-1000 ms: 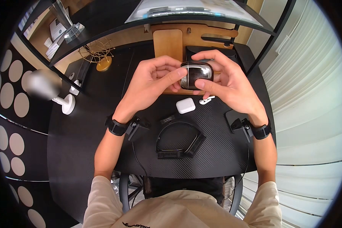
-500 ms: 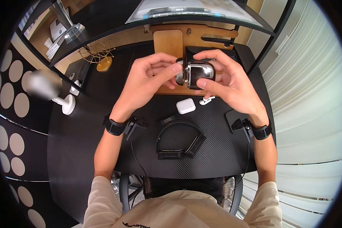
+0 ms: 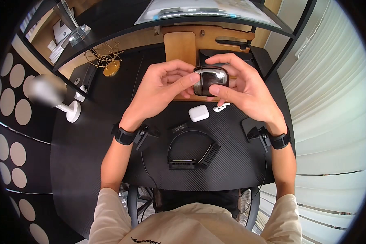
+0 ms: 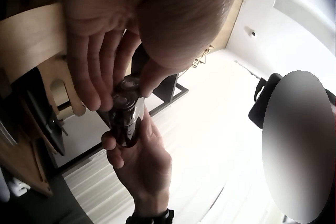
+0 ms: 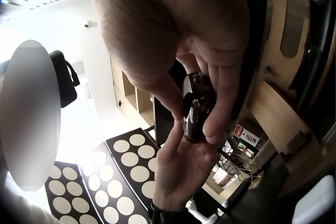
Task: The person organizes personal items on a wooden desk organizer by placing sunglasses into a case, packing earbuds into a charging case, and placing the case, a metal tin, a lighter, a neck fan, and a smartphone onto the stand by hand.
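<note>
While both hands hover above the desk | left hand (image 3: 160, 91) pinches glossy case (image 3: 210, 80) | right hand (image 3: 242, 91) grips it

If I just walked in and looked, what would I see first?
First you would see the two hands, the left hand and the right hand, holding a shiny dark case up between their fingertips above the black table. Just below them on the table lie a small white case and a white earbud beside it. Nearer the person lies a black band-shaped thing.
</note>
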`<action>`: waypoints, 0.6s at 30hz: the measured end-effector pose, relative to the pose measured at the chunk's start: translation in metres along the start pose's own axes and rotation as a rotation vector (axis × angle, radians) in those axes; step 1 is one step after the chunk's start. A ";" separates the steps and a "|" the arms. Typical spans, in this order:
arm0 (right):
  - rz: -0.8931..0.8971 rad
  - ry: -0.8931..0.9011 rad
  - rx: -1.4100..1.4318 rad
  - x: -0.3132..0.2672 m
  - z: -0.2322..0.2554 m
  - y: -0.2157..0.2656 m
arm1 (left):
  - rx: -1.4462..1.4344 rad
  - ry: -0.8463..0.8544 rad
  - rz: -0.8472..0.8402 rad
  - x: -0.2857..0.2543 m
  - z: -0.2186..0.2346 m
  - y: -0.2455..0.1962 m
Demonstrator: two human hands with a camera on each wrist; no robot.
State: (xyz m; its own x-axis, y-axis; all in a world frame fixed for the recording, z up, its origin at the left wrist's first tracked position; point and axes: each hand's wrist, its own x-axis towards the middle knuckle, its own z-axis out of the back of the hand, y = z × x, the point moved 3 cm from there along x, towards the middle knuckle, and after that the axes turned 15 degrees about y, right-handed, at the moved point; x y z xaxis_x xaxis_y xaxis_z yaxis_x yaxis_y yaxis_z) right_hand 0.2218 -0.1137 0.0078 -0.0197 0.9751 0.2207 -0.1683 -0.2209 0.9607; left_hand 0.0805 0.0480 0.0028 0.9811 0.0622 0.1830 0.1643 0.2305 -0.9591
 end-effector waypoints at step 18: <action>-0.017 -0.010 -0.018 -0.001 0.001 0.000 | 0.017 -0.015 0.023 0.000 0.001 -0.001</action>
State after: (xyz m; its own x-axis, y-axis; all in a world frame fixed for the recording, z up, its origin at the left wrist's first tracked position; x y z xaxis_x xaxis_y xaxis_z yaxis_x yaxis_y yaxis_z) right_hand 0.2228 -0.1146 0.0075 -0.0074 0.9785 0.2063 -0.1865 -0.2041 0.9610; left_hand 0.0800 0.0486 0.0039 0.9830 0.0821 0.1643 0.1398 0.2458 -0.9592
